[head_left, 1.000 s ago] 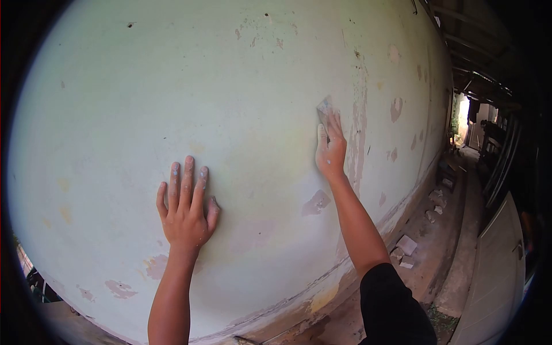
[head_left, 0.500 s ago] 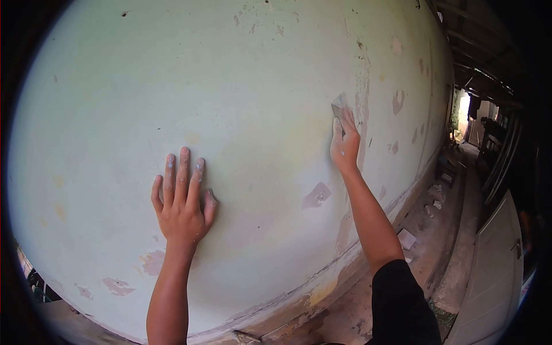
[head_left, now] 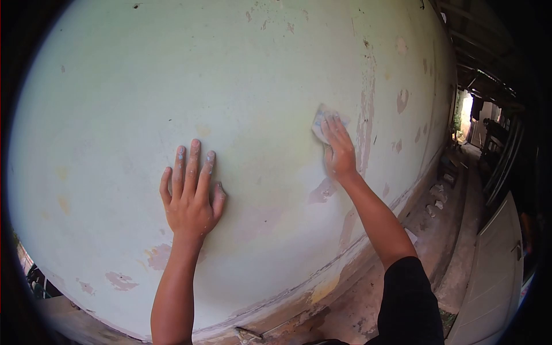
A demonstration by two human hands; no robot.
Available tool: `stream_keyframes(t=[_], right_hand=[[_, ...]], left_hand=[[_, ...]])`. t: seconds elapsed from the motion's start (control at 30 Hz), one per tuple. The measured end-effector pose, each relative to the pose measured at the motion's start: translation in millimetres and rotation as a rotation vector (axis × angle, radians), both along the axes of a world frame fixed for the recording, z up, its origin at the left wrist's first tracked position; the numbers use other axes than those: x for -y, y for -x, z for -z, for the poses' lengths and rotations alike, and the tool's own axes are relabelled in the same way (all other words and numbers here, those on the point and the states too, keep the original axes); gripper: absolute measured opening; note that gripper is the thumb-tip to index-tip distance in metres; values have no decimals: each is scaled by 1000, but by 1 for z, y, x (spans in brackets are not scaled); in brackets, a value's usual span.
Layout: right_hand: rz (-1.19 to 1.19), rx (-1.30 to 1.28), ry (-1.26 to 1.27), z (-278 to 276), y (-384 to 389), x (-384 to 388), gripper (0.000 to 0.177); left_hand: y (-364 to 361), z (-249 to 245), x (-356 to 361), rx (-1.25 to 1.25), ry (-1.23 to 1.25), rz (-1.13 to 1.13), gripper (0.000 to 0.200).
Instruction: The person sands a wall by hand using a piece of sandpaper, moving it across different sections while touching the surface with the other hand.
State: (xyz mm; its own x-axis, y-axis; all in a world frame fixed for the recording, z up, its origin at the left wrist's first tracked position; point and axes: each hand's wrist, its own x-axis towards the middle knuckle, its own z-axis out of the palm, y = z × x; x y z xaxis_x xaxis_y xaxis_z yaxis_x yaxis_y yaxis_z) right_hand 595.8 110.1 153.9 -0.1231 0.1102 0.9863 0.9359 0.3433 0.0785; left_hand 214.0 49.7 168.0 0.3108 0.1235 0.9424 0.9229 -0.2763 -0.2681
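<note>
A pale green wall point(head_left: 247, 75) with peeled and yellowish patches fills most of the head view. My left hand point(head_left: 192, 201) lies flat against it, fingers spread and flecked with paint, holding nothing. To the upper right, my right hand point(head_left: 342, 152) presses a piece of sandpaper point(head_left: 318, 119) to the wall, its fingers laid over the greyish sheet. The sheet's edges look smeared by motion. A bare purplish patch point(head_left: 322, 191) shows just below my right hand.
A pale door panel point(head_left: 489, 270) leans at the lower right. Rubble pieces point(head_left: 435, 202) lie along the wall's foot beside a narrow concrete passage point(head_left: 460, 253). A thin tool-like object point(head_left: 248, 332) rests at the bottom edge.
My right hand has slid left across the wall with the sandpaper, and its back now faces me more. My left hand stays on the wall; the view has shifted slightly.
</note>
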Motion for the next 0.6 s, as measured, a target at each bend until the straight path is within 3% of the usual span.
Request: stream_keyframes(t=[0.03,0.07,0.13,0.23,0.33,0.43,0.5,0.6], right_hand=[[-21,-227,-20,-16,-6,-5,47],[-20,-222,-18,-31,-8,-14,47],[-68,-466,-63,-55,-1,-21,44],[-177,-287,-83,-48,69,-7,45],[-347,85,70,15,125,18,58],[-297,298,164,58,102,25,52],[-187,211,103,54,57,15,56],[-144,-351,38,3,-1,-4,49]], left_hand=[[0,0,1,3,10,4,60],[0,0,1,1,12,1,60],[1,1,1,4,9,5,60],[-1,1,0,8,-8,-3,60],[-1,0,-1,8,-12,-3,59],[0,2,0,-3,-3,18,59],[0,0,0,0,-9,22,59],[1,0,2,-4,12,16,59]])
